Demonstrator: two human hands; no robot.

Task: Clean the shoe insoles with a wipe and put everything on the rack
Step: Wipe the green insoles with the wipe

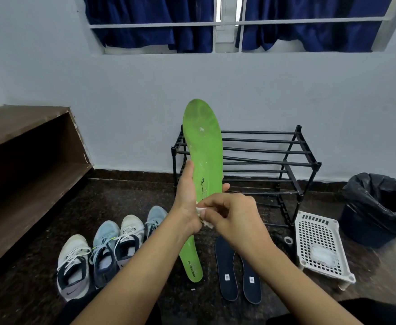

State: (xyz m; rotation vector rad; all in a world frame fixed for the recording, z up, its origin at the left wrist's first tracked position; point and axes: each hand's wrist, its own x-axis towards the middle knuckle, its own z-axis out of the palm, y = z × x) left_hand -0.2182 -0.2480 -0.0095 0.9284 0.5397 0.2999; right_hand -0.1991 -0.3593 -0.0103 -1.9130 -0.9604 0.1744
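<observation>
A green insole (pixel 202 141) stands upright in front of me, toe end up. My left hand (pixel 188 198) grips it around its lower half. My right hand (pixel 229 214) pinches a small white wipe (pixel 204 218) and presses it against the insole's lower part. A second green insole (pixel 191 261) lies on the dark floor under my hands. Two navy insoles (pixel 238 273) lie side by side to its right. The black tube rack (pixel 262 158) stands against the wall behind the raised insole, its shelves bare.
Several sneakers (pixel 105 252) line up on the floor at the left. A white perforated basket (pixel 321 247) with a wipe packet sits at the right, beside a bin with a black liner (pixel 380 207). A brown wooden shelf (pixel 28 160) runs along the left wall.
</observation>
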